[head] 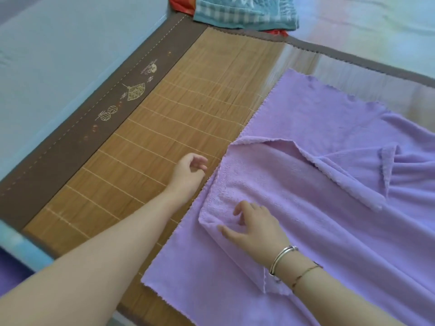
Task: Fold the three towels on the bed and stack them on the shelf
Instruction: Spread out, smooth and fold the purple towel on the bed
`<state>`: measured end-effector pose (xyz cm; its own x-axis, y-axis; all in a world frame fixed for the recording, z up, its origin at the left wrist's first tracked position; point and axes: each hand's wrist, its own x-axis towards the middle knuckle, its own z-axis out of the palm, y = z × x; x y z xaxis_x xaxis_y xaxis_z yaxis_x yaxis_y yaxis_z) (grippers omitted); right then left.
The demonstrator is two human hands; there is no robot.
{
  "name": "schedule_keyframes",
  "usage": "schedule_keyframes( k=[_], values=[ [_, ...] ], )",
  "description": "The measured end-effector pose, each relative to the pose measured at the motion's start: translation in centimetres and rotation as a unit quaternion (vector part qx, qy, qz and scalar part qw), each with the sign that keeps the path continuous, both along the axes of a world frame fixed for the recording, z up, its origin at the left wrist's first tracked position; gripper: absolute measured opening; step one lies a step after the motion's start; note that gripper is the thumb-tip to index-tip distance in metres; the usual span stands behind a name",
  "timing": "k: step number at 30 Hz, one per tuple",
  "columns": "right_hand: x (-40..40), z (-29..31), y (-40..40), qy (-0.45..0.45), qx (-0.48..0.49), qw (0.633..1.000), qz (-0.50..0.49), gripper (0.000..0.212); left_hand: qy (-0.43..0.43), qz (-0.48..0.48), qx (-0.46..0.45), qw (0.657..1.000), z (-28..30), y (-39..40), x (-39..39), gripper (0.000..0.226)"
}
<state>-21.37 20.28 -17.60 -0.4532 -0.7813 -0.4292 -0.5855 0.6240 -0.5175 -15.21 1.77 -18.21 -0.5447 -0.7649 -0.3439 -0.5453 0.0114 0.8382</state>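
Right hand presses the purple towel at five o'clock, grip released; left hand hovers loosely curled over the bamboo mat, grasping nothing.

Towel spread on the mat, hands at its left edge

The spread towel lies on the right part of the mat. The right hand rests on the towel's folded-over flap; the left hand sits just left of its edge, over the mat. A folded towel lies beyond at the mat's far end.
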Motion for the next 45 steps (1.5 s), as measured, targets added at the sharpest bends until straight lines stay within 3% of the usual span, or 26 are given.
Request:
schedule_keyframes(
  k=[3,5,8,11,12,16,22,27,30,35,37,40,45],
  values=[
    [0.7,0.7,1.0,0.084,0.101,0.985,0.108,0.028,-0.018,0.008,-0.022,1.000,1.0,1.5,3.6,0.026],
    [1.6,1.1,1.0,0.064,0.077,0.990,0.103,0.014,-0.039,0.010,-0.020,0.999,1.3,2.7,6.3,0.029],
    [3.8,2.0,0.0,-0.010,0.046,0.997,0.069,0.022,-0.062,0.048,0.019,0.997,2.1,4.2,10.9,0.027],
    [6.7,3.3,-1.6,0.119,0.007,0.983,0.136,0.016,-0.064,0.085,0.057,0.993,2.3,5.4,14.8,0.025],
    [7.5,3.6,-2.2,0.117,-0.007,0.984,0.136,0.019,-0.064,0.089,0.070,0.992,2.2,5.7,15.8,0.024],
    [10.2,2.6,-4.6,-0.140,-0.035,0.986,0.086,0.035,-0.049,0.125,0.143,0.980,1.8,6.8,18.9,0.023],
    [12.0,-1.0,-6.2,-0.240,0.001,0.971,0.016,0.033,-0.062,0.159,0.209,0.963,1.0,8.0,20.4,0.030],
    [12.3,-1.3,-4.4,-0.317,-0.026,0.947,-0.051,0.021,-0.123,0.106,0.114,0.980,-0.1,8.8,20.7,0.011],
    [11.7,-0.8,-2.1,-0.312,-0.072,0.945,-0.074,0.025,-0.153,0.110,0.045,0.981,-0.6,8.8,20.4,0.015],
    [9.1,-0.5,2.7,-0.237,-0.095,0.965,-0.051,0.024,-0.170,0.147,-0.019,0.974,-0.9,9.3,20.2,0.010],
    [7.7,-0.5,4.8,-0.200,-0.109,0.972,-0.058,0.024,-0.193,0.138,-0.088,0.967,-0.8,10.4,19.7,0.020],
    [5.8,-0.7,8.3,-0.145,-0.129,0.979,-0.069,0.023,-0.209,0.076,-0.230,0.947,-0.3,13.1,18.1,0.041],
    [2.1,-1.2,16.8,-0.058,-0.166,0.983,-0.054,0.018,-0.120,-0.094,-0.240,0.959,-0.3,20.4,12.9,0.023]
  ],
)
